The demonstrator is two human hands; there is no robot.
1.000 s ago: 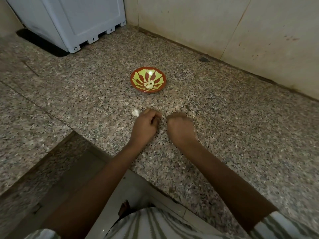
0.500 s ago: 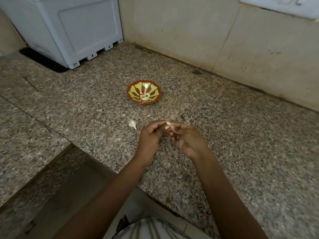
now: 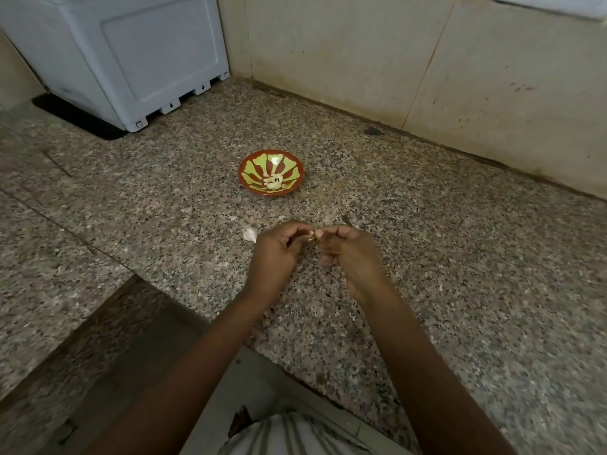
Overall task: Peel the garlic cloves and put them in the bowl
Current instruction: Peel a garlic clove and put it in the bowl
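Above the speckled grey granite counter (image 3: 427, 257), the left hand (image 3: 276, 254) and the right hand (image 3: 348, 254) meet at their fingertips and together pinch one small pale garlic clove (image 3: 312, 234). Another white unpeeled garlic clove (image 3: 251, 233) lies on the counter just beside the left hand. Farther back stands the round red bowl with a yellow-green leaf pattern (image 3: 289, 165), with a few pale peeled cloves (image 3: 274, 182) in its middle.

Both forearms reach forward from the bottom of the view and converge, bare to the wrists. The left hand (image 3: 274, 254) is curled, back toward the camera, thumb and forefinger pinched at the tips. The right hand (image 3: 349, 254) faces it, fingers bent inward, its grip meeting the left's fingertips above the bench.
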